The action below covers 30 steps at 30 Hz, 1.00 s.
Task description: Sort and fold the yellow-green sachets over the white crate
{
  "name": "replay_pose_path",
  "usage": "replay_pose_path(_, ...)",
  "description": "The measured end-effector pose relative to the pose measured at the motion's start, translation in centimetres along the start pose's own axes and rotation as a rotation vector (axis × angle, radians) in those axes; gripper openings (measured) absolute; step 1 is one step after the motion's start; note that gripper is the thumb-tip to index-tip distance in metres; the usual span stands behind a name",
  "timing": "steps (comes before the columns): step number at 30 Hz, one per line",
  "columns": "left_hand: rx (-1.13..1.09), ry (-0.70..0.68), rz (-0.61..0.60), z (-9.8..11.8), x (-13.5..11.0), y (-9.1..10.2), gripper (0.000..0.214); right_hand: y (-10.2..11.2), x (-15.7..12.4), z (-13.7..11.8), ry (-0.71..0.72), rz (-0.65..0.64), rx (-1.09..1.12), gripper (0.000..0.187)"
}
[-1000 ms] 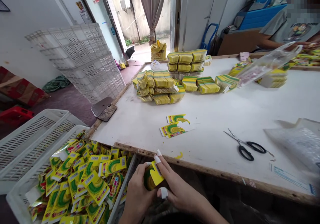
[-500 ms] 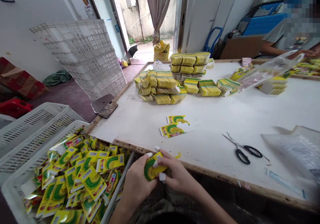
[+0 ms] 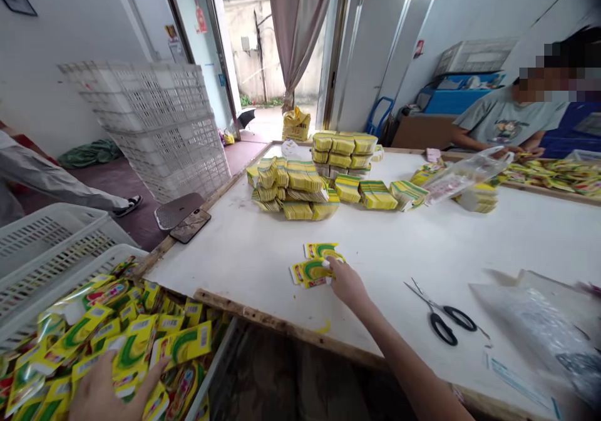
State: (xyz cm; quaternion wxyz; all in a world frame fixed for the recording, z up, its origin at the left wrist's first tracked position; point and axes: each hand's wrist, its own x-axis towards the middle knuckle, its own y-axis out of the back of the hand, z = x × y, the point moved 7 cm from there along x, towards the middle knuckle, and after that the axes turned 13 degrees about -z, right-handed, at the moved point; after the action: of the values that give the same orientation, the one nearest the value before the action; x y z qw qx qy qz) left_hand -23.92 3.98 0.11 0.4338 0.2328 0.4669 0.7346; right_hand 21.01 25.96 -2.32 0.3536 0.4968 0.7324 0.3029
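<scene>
My left hand (image 3: 106,388), slightly blurred, reaches over small printed yellow-green cartons (image 3: 188,344) heaped in a white plastic crate (image 3: 216,363). Its thumb and fingers are apart, and I see no carton gripped between them. On the white table (image 3: 253,264), my right hand (image 3: 348,283) has its fingertips closed at the right end of a flat yellow carton (image 3: 307,273). Just behind it, a second flat carton (image 3: 319,249) lies close by. The hand hides the right ends, so whether a further carton is under the fingers is unclear.
Banded stacks of cartons (image 3: 300,177) stand at the table's back. Black-handled scissors (image 3: 439,321) and a clear plastic bag (image 3: 539,327) lie to the right. A phone (image 3: 191,226) rests on the left edge. A co-worker (image 3: 511,117) sits back right; another person's leg (image 3: 61,174) shows at left.
My hands have parted from the carton they held together at the table's edge. The left went left to the crate, the right forward to the flat cartons. A person's leg has appeared at left.
</scene>
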Motion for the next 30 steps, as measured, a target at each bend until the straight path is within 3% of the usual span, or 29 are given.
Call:
replay_pose_path(3, -0.186, -0.12, -0.107, 1.2, -0.8, -3.2, 0.062, -1.0, 0.4, 0.5, -0.009, 0.004, -0.036, 0.05)
replay_pose_path(7, -0.409, -0.345, -0.179, 7.8, -3.1, -6.9, 0.04, -1.2, -0.3, 0.4, 0.002, 0.057, 0.017, 0.052)
replay_pose_path(10, -0.581, -0.415, -0.357, 12.6, -4.6, -9.5, 0.036, -0.4, -1.5, -0.6, 0.039, 0.102, 0.13, 0.051)
replay_pose_path(13, -1.038, -0.381, -0.455, 16.2, -5.6, -11.2, 0.059, -0.7, -4.1, -3.9, 0.15, 0.088, 0.279, 0.044)
replay_pose_path(15, -1.404, -0.356, -0.48, 18.5, -6.0, -12.0, 0.076, -2.0, -6.5, -7.1, 0.253, 0.027, 0.392, 0.045)
replay_pose_path(17, -1.743, -0.245, -0.491, 20.1, -6.1, -12.6, 0.074, -3.9, -8.8, -10.3, 0.371, -0.083, 0.641, 0.043)
replay_pose_path(19, -2.002, -0.048, -0.469, 21.1, -6.2, -12.9, 0.06, -5.8, -10.7, -12.2, 0.399, -0.157, 0.898, 0.038)
replay_pose_path(21, -2.117, 0.083, -0.408, 21.5, -6.1, -12.6, 0.05, -7.3, -11.9, -13.1, 0.398, -0.216, 1.041, 0.04)
replay_pose_path(26, -1.998, 0.118, -0.328, 20.6, -6.1, -12.0, 0.053, -9.0, -12.4, -13.5, 0.454, -0.369, 1.056, 0.048)
replay_pose_path(30, -1.954, 0.072, -0.38, 20.1, -6.7, -13.1, 0.069, -8.4, -10.7, -11.6, 0.379, -0.296, 1.072, 0.043)
